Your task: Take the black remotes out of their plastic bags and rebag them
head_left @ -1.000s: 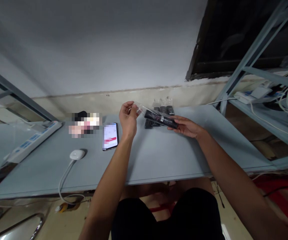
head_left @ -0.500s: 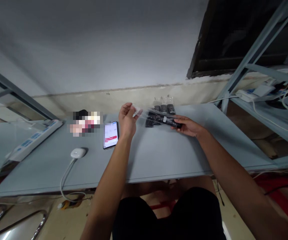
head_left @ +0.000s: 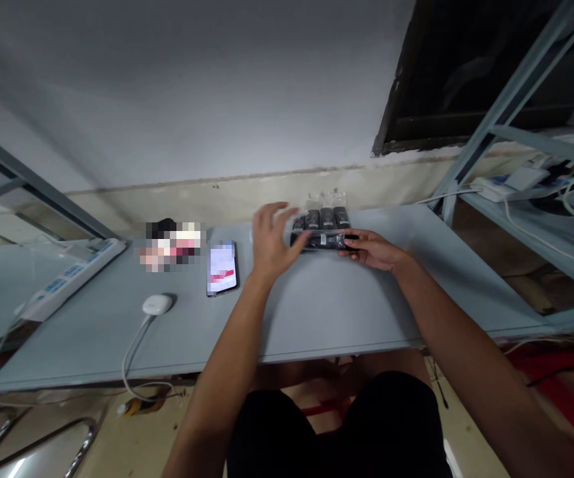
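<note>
My right hand (head_left: 374, 251) grips the right end of a black oblong item in a clear plastic bag (head_left: 323, 240), which lies crosswise just above the table and bears a small white label. My left hand (head_left: 273, 244) is beside the left end of this bag, fingers spread and curved, with nothing visibly gripped. Whether its fingertips touch the plastic I cannot tell. Behind the held item, several similar black items in clear bags (head_left: 327, 217) stand in a row near the wall, their lower parts partly hidden.
The grey table (head_left: 337, 312) runs along the wall. On its left are a phone (head_left: 222, 269) with a lit screen, a white rounded device (head_left: 157, 305) on a cable, a blurred-out item (head_left: 172, 245) and a power strip (head_left: 75, 279). Metal shelving (head_left: 496, 133) with cables stands right.
My left hand has let go of the bag's stretched plastic end, opened and moved slightly right. The bagged black item has turned from slanting to nearly level, still in my right hand.
</note>
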`<state>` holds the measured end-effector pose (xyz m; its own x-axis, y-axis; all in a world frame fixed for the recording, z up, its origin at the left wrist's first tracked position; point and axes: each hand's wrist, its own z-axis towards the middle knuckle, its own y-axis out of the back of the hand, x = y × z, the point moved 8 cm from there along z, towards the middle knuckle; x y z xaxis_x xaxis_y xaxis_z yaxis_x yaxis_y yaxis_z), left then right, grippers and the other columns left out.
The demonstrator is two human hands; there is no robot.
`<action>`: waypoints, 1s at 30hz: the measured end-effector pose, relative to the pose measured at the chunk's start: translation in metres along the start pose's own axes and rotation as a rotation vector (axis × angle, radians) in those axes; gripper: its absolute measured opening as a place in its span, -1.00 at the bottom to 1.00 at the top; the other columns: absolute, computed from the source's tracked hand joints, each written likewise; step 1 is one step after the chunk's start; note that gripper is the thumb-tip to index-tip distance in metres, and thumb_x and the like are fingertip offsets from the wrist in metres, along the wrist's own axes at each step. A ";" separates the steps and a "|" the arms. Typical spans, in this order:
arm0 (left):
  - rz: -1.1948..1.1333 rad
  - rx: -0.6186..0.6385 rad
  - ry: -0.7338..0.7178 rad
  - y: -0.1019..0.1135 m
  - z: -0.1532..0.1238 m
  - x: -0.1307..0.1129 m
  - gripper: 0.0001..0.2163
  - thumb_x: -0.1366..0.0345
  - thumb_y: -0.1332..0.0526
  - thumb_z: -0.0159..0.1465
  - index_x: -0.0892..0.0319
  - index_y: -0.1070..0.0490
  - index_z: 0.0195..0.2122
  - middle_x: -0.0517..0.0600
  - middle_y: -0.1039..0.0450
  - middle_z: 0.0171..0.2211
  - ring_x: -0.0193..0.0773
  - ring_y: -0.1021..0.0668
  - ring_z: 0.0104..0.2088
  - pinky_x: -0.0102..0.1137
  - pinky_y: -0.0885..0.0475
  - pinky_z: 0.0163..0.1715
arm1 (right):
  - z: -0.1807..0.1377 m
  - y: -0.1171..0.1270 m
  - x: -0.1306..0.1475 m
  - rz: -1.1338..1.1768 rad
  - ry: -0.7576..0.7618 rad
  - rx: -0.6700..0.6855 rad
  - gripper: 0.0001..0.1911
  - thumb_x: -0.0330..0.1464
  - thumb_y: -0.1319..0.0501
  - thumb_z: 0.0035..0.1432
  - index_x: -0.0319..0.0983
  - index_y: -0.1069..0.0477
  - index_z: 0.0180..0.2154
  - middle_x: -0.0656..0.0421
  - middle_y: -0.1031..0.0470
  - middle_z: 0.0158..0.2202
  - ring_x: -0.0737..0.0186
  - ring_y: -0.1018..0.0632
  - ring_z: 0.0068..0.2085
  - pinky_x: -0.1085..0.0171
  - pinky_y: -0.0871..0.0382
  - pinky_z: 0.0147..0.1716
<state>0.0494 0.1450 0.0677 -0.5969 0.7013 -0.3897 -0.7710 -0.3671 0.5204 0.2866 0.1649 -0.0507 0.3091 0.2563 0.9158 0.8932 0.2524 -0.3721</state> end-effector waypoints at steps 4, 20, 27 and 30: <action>0.098 0.511 -0.212 -0.058 -0.018 -0.030 -0.35 0.14 -0.41 0.31 0.08 -0.28 0.39 0.19 -0.32 0.38 0.09 -0.34 0.39 -0.01 -0.21 0.41 | -0.001 -0.002 -0.003 -0.052 -0.030 0.047 -0.62 -0.47 -0.51 0.11 -0.23 -0.61 -0.01 0.11 -0.69 -0.24 0.25 -0.73 -0.29 0.49 -0.54 -0.48; 0.194 0.765 0.045 -0.064 -0.032 0.020 -0.60 0.37 -0.24 0.35 0.03 -0.49 0.21 0.03 -0.61 0.12 -0.07 -0.66 0.04 -0.24 -0.56 0.01 | -0.017 0.034 0.042 -0.167 0.285 -0.160 -0.57 -0.21 -0.64 -0.14 -0.25 -0.59 -0.28 0.08 -0.69 -0.21 0.05 -0.71 -0.14 0.00 -0.65 0.01; 0.168 0.790 0.062 -0.067 -0.036 0.020 -0.73 0.29 -0.24 0.35 0.11 -0.57 0.05 0.07 -0.65 -0.04 -0.04 -0.67 -0.07 -0.22 -0.55 -0.06 | -0.021 0.020 0.062 -0.195 0.599 -0.347 -0.53 0.01 -0.52 0.05 -0.14 -0.48 -0.19 0.14 -0.68 -0.25 0.06 -0.72 -0.18 0.06 -0.65 -0.11; 0.126 0.772 0.031 -0.072 -0.038 0.020 -0.71 0.30 -0.23 0.35 0.13 -0.57 0.07 0.08 -0.64 -0.03 -0.05 -0.66 -0.06 -0.22 -0.55 -0.04 | -0.016 0.007 0.058 -0.297 0.634 -0.322 -0.51 0.07 -0.45 0.12 -0.12 -0.42 -0.14 0.12 -0.67 -0.21 0.07 -0.70 -0.15 0.05 -0.63 -0.08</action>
<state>0.0845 0.1625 -0.0062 -0.6841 0.6612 -0.3079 -0.3314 0.0943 0.9388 0.3157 0.1663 0.0021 0.0825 -0.3876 0.9181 0.9889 -0.0823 -0.1236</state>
